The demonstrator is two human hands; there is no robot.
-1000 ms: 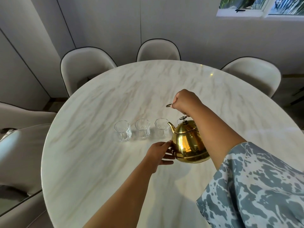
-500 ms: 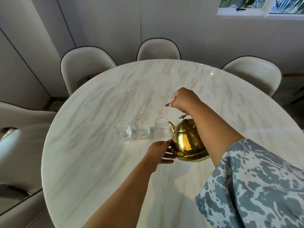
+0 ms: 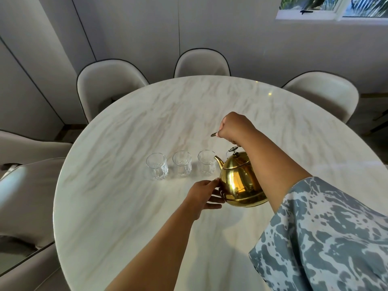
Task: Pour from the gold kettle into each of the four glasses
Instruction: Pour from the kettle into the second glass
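The gold kettle (image 3: 239, 181) hangs just above the marble table (image 3: 126, 206), its spout pointing left at the row of clear glasses. My right hand (image 3: 235, 128) grips the kettle's handle from above. My left hand (image 3: 204, 194) rests its fingers against the kettle's lower left side. Three glasses stand in a line: the left glass (image 3: 157, 165), the middle glass (image 3: 182, 163) and the right glass (image 3: 206, 161), which is right beside the spout. A fourth glass (image 3: 227, 153) is mostly hidden behind the kettle's lid.
Pale upholstered chairs ring the round table: one at the back left (image 3: 109, 85), one at the back centre (image 3: 201, 64), one at the back right (image 3: 323, 95), more at the left edge. A window (image 3: 333, 7) is high on the right wall.
The kettle and both hands have shifted slightly, staying beside the right glass. The glasses have not moved.
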